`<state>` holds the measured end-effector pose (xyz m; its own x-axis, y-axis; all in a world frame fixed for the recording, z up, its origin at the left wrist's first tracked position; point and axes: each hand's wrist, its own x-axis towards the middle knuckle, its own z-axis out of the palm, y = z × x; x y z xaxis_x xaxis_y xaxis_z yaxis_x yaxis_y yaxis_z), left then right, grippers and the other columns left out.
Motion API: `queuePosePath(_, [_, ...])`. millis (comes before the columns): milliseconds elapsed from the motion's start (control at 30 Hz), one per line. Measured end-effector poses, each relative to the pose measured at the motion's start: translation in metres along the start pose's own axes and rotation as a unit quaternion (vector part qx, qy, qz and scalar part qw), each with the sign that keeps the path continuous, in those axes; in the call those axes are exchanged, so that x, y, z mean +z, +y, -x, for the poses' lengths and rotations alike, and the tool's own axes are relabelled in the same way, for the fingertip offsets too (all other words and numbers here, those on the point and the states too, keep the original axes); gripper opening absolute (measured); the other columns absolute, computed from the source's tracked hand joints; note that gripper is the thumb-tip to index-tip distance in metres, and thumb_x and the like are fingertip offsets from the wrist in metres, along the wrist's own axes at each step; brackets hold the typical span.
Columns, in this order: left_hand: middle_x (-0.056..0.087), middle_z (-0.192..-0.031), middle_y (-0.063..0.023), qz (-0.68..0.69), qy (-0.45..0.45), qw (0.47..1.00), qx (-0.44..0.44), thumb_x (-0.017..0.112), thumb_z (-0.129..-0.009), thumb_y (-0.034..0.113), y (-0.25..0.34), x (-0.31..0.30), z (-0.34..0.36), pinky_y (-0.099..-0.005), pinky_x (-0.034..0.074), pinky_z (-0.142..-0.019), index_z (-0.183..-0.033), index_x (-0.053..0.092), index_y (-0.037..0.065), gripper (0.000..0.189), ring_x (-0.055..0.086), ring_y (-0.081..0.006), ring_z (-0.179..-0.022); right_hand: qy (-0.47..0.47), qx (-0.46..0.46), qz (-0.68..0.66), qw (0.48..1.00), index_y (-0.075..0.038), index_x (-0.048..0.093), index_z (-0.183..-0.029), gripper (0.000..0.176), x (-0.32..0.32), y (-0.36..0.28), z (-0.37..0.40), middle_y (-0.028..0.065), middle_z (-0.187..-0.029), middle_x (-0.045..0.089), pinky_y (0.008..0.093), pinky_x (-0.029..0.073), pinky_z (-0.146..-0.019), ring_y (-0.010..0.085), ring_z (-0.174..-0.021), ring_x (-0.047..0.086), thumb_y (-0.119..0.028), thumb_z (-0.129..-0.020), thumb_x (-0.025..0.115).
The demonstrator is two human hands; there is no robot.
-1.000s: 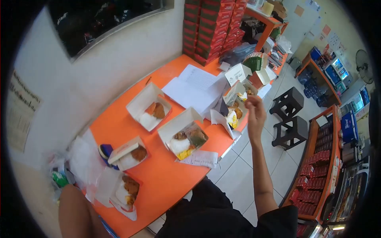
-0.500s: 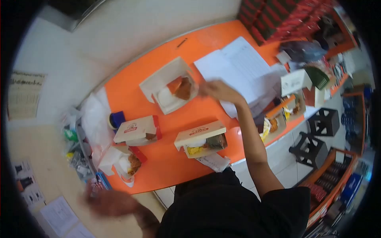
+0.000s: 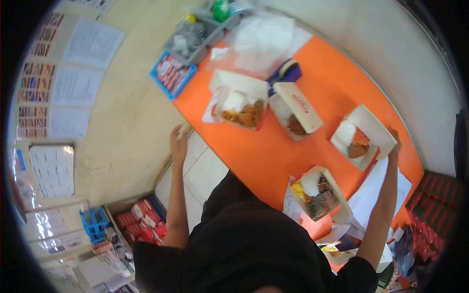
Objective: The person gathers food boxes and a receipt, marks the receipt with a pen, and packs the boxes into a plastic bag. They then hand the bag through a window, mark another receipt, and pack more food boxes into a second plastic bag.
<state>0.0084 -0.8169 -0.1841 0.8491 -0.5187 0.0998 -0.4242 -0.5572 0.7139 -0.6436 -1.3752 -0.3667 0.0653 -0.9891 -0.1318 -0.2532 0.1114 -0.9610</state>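
Observation:
Out at the right, my right hand (image 3: 394,142) has its fingers closed at the edge of an open cardboard food box (image 3: 349,126). White rice (image 3: 346,131) and a browned piece of food (image 3: 359,148) lie inside that box. My left hand (image 3: 179,141) hangs past the table's left edge, fingers partly apart, with no object clearly visible in it. Nearest to it on the table is another open box (image 3: 239,80) with rice and fried chicken (image 3: 250,115). A half-lidded box (image 3: 299,105) stands in the middle, and an open box (image 3: 337,195) with rice and yellow food sits nearer my body.
Behind the boxes on the orange table (image 3: 249,156) are a tape dispenser (image 3: 286,73), plastic bags (image 3: 264,41), a grey organiser (image 3: 210,34) and a blue tray (image 3: 173,75). Papers (image 3: 376,190) lie at right. Stacked red-and-dark packages (image 3: 432,210) stand by the wall.
My view has swung left, so the table appears rotated. My right hand now meets the edge of the rice box. The left hand, blurred before, shows more sharply beside the table.

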Motion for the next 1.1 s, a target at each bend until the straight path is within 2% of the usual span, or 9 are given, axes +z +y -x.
queuePosePath(33, [0.058,-0.109,-0.0123,0.046,-0.058,0.997,-0.003,0.053,-0.089,0.028,-0.010,0.010,-0.016,-0.0325,0.042,-0.086,-0.119,0.050,0.005,0.038,0.054,-0.0214,-0.097,-0.024,-0.105,0.211,0.971,-0.008,0.057,-0.096,0.024,-0.012,-0.021,0.013,0.0138,-0.091,0.060,0.0408,0.046,-0.076,0.0302,-0.088,0.058,-0.026,-0.081,0.052])
queuePosePath(100, [0.061,-0.100,-0.0125,-0.005,-0.074,0.996,0.040,0.053,-0.089,0.033,-0.030,0.039,-0.047,-0.0295,0.044,-0.082,-0.122,0.047,0.005,0.043,0.057,-0.0186,-0.089,0.106,-0.306,0.659,0.679,-0.008,0.054,-0.098,0.022,-0.036,-0.065,0.037,0.0146,-0.092,0.060,0.0387,0.048,-0.072,0.0310,-0.085,0.060,-0.022,-0.082,0.053])
queuePosePath(233, [0.061,-0.096,-0.0146,0.123,-0.210,0.968,-0.060,0.056,-0.087,0.037,-0.005,0.089,-0.104,-0.0299,0.048,-0.072,-0.130,0.035,0.009,0.055,0.058,-0.0191,-0.090,0.219,-0.293,0.497,0.787,-0.002,0.053,-0.107,0.024,-0.074,-0.193,0.102,0.0125,-0.093,0.061,0.0361,0.049,-0.073,0.0260,-0.081,0.062,-0.017,-0.088,0.050])
queuePosePath(300, [0.061,-0.094,-0.0142,0.178,-0.263,0.945,-0.084,0.057,-0.087,0.036,-0.004,0.110,-0.115,-0.0300,0.049,-0.069,-0.132,0.033,0.011,0.057,0.058,-0.0184,-0.090,0.356,-0.342,0.476,0.727,0.000,0.050,-0.119,0.030,0.049,-0.313,0.222,0.0132,-0.096,0.061,0.0325,0.049,-0.071,0.0211,-0.079,0.061,-0.013,-0.093,0.044])
queuePosePath(367, [0.061,-0.092,-0.0139,0.229,-0.317,0.914,-0.105,0.059,-0.086,0.034,-0.001,0.118,-0.127,-0.0301,0.049,-0.066,-0.133,0.030,0.012,0.059,0.058,-0.0177,-0.089,0.336,-0.324,0.294,0.834,-0.001,0.048,-0.122,0.031,0.133,-0.351,0.299,0.0123,-0.089,0.060,0.0303,0.048,-0.069,0.0182,-0.074,0.058,-0.011,-0.093,0.042])
queuePosePath(533, [0.059,-0.101,-0.0102,0.078,-0.273,0.940,0.191,0.062,-0.082,0.014,-0.057,0.102,-0.122,-0.0324,0.046,-0.077,-0.111,0.058,0.014,0.029,0.061,-0.0226,-0.085,0.055,-0.217,0.117,0.968,-0.001,0.058,-0.099,0.029,0.400,-0.306,0.428,0.0112,-0.094,0.058,0.0315,0.046,-0.068,0.0199,-0.078,0.057,-0.025,-0.090,0.044])
queuePosePath(633, [0.057,-0.096,-0.0089,0.055,-0.298,0.939,0.164,0.063,-0.081,0.016,-0.063,0.076,-0.117,-0.0343,0.047,-0.075,-0.103,0.063,0.013,0.022,0.060,-0.0250,-0.082,-0.065,-0.044,-0.039,0.996,0.001,0.059,-0.101,0.030,0.516,-0.297,0.448,0.0141,-0.102,0.057,0.0298,0.044,-0.069,0.0188,-0.080,0.057,-0.017,-0.091,0.037])
queuePosePath(833, [0.050,-0.109,-0.0062,-0.079,-0.317,0.918,0.226,0.064,-0.077,0.039,-0.066,0.043,-0.124,-0.0374,0.044,-0.078,-0.119,0.055,0.020,0.048,0.054,-0.0257,-0.095,-0.190,-0.140,0.092,0.967,-0.003,0.055,-0.105,0.031,0.604,-0.239,0.431,0.0148,-0.105,0.058,0.0327,0.045,-0.086,0.0281,-0.106,0.053,0.007,-0.076,0.049])
queuePosePath(1100, [0.042,-0.129,-0.0030,-0.103,-0.251,0.885,0.379,0.066,-0.069,0.053,-0.087,0.053,-0.131,-0.0499,0.020,-0.099,-0.123,0.052,0.024,0.062,0.031,-0.0279,-0.121,-0.065,-0.124,0.109,0.984,-0.001,0.057,-0.084,0.007,0.622,-0.242,0.419,0.0126,-0.074,0.054,0.0335,0.043,-0.061,0.0238,-0.066,0.053,-0.005,-0.086,0.051])
